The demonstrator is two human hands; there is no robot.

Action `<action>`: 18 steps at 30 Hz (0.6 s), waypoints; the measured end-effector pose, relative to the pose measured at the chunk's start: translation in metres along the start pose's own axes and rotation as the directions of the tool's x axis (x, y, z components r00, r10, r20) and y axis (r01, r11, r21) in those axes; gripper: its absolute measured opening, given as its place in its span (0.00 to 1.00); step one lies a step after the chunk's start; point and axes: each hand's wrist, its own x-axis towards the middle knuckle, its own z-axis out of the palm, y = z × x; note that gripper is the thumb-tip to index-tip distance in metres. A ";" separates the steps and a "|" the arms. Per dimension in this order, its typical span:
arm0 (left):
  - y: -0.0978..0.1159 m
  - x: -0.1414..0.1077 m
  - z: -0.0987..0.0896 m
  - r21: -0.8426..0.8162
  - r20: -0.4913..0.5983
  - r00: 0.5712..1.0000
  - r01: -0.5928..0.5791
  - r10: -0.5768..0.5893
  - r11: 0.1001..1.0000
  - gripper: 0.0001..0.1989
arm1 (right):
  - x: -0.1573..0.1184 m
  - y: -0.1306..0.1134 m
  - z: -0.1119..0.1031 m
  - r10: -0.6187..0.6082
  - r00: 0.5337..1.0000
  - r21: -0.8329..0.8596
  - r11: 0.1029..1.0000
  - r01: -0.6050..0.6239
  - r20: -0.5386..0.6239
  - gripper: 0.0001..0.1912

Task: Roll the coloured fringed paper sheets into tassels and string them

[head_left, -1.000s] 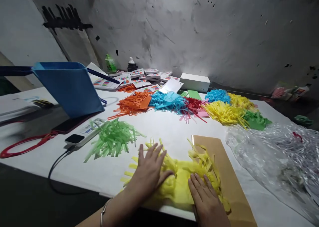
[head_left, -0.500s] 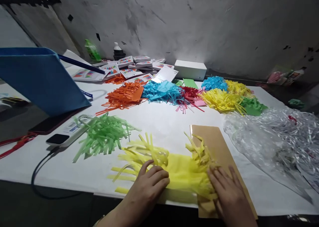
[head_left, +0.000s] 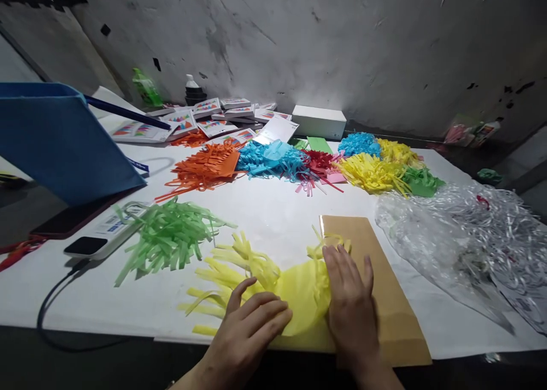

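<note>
A yellow fringed tissue paper (head_left: 299, 290) lies at the table's front edge, with loose strips spread left and a bunched fringe on the right. My left hand (head_left: 252, 324) rests on its left part, fingers stretched out and thumb apart. On the right fringe my right hand (head_left: 352, 301) lies flat, its fingers extended and hiding much of that fringe. A brown cardboard sheet (head_left: 376, 276) sits beside and partly beneath my right hand. Left of the yellow paper is a pile of light green paper strips (head_left: 171, 233).
Orange (head_left: 205, 167), blue (head_left: 273, 159), red (head_left: 320, 161) and yellow fringe bundles (head_left: 371, 173) line the back. A clear plastic bag (head_left: 431, 259) lies right. A white power bank (head_left: 105, 233) with a cable and a blue stand (head_left: 81, 145) are left. Behind are flat printed boxes (head_left: 213, 128).
My right hand has slid left and a little away from me, pushing the right fringe inward so the yellow paper is narrower. My left hand stays on the paper. The view has shifted slightly.
</note>
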 end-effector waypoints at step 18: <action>-0.013 -0.003 0.017 0.090 0.235 0.967 -0.121 0.097 0.989 0.10 | -0.054 0.019 -0.020 -0.331 0.936 0.011 0.942 0.335 -0.122 0.31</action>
